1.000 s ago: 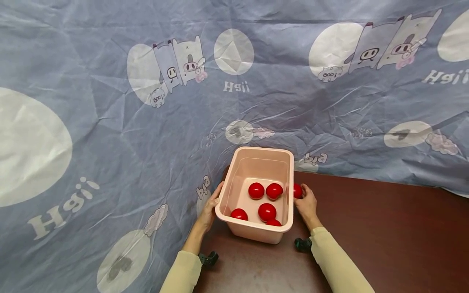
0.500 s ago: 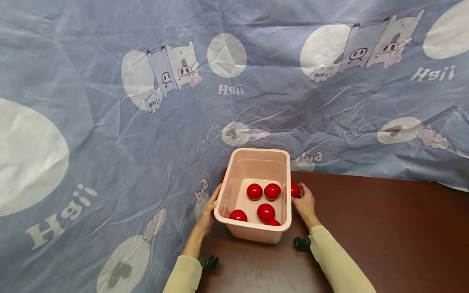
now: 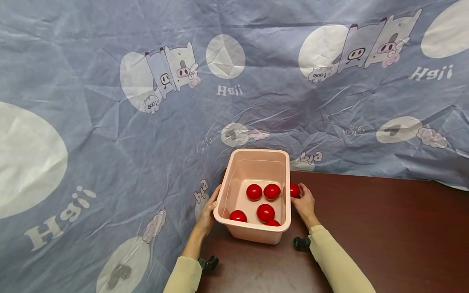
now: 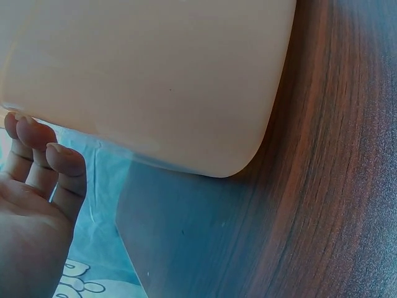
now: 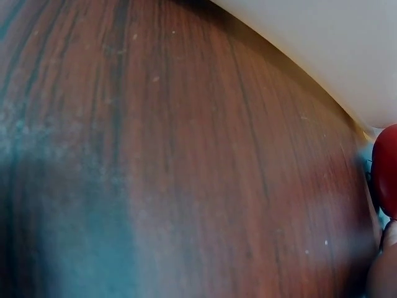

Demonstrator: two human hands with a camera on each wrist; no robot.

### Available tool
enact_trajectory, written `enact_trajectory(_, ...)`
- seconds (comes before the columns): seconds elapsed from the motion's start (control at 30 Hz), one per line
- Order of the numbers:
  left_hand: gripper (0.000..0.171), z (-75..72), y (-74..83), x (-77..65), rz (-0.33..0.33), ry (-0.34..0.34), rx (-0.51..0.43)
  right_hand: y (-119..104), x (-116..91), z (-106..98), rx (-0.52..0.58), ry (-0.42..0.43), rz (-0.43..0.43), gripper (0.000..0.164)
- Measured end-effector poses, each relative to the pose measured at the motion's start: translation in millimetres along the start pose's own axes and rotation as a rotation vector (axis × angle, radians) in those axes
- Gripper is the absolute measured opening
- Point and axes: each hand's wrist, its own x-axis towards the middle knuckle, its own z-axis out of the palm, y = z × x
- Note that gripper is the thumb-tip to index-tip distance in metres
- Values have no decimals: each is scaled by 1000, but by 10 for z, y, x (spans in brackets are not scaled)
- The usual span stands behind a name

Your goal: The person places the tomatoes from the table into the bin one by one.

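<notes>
A pale pink plastic bin (image 3: pixel 253 235) stands on the table, several shiny red balls (image 3: pixel 265 213) lying on its floor. My left hand (image 3: pixel 208 212) holds the bin's left side, its thumb at the rim and its bent fingertips (image 4: pixel 65 160) against the wall in the left wrist view. Outside the right wall, my right hand (image 3: pixel 305 204) grips another red ball (image 3: pixel 294 190) between thumb and fingers. The bin's rim hides part of that ball. In the right wrist view only the ball (image 5: pixel 386 171) and a bit of a finger show at the right edge.
The dark brown wooden table (image 3: pixel 373 232) extends to the right. A blue printed cloth (image 3: pixel 146 134) hangs close along the left and back, near the bin. Each wrist carries a dark strap (image 3: pixel 302 243).
The view has shifted slightly, so everything sits a little further left. Both hands keep their places at the bin, and the right hand still holds its red ball.
</notes>
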Motion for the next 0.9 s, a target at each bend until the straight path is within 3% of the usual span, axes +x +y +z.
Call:
enact_trajectory(0.23,65,1,10,8,2,-12,0,-9,3,-2,12,0,-2,76)
enact_trajectory(0.6,67,-4,28,7,6,-21,1,-98,-3,-73,157,-4,107,72)
enact_trajectory(0.9,66,-16,8,4,-2,-14,-2,-366,10,-248,186,16,92,75)
